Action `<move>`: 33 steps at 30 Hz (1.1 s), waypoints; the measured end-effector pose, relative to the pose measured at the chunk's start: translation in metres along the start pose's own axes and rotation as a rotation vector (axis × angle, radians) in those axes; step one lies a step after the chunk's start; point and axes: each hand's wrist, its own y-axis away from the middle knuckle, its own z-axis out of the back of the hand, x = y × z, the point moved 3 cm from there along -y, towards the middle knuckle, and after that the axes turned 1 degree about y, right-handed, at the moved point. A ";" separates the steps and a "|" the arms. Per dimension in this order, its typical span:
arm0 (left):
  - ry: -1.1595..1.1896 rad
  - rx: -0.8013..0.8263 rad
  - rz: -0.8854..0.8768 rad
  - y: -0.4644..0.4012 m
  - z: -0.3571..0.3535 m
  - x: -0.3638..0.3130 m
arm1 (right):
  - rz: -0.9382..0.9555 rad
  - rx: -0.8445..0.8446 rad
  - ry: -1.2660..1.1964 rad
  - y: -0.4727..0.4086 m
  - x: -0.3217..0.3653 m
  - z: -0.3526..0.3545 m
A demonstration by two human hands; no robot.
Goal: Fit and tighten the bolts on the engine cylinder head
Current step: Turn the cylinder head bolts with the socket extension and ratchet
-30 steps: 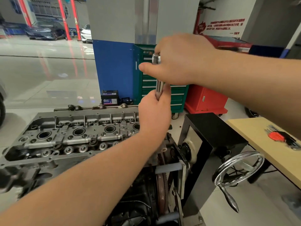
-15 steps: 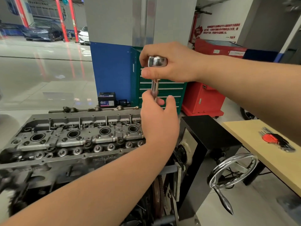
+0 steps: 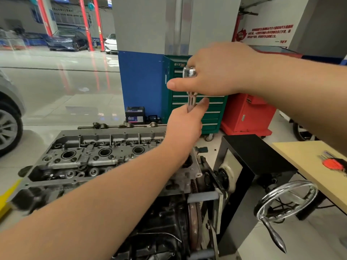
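Since half a second ago, both hands and the tool between them have been carried a little up and right in view, and the left thumb has closed back toward the shaft.

Largest first: the cylinder head is seen lying flat on the engine stand, long axis running left to right, directly below the hands. The bolt being worked is hidden behind the left wrist.

A chrome ratchet tool is held nearly upright above the head's right end. Its top is wrapped by the right hand, fingers curled over it, thumb out to the left. Its shaft is pinched lower down by the left hand, the nearer to the head.

Writing: the green tool cabinet carries a small unreadable badge; a battery label and a red wall notice are too small to read. Red-handled hex keys lie on the bench at right.
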 end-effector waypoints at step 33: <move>-0.074 -0.497 -0.190 0.023 -0.028 0.007 | 0.172 -0.098 -0.252 0.008 0.009 0.000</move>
